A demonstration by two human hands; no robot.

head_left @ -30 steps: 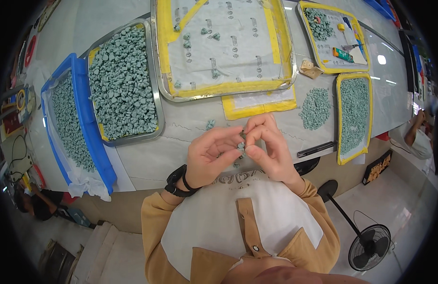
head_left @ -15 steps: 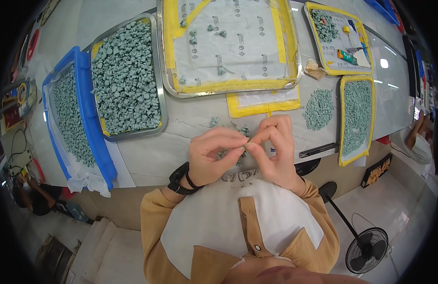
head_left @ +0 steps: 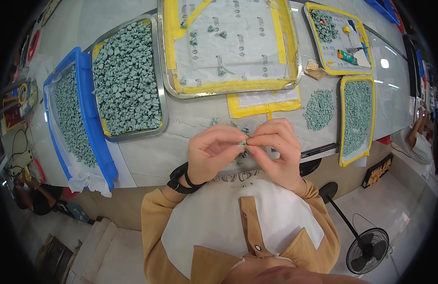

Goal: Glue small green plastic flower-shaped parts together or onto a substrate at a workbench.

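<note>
Here, the left hand (head_left: 213, 154) and the right hand (head_left: 278, 150) met above the table edge (head_left: 148, 163), both pinching one small green piece (head_left: 244, 142) between their fingertips. It sat exactly between them, equally near; its long axis was not visible.

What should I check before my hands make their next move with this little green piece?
1. Small green piece pinched between both hands: ok.
2. Left hand fingertips on the piece: ok.
3. Right hand fingertips on the piece: ok.
4. Piece whole and undamaged: cannot tell, too small.
5. Big yellow-edged tray ahead has bare space: ok.
6. Loose green pieces lie on the table near the hands: ok.
</note>
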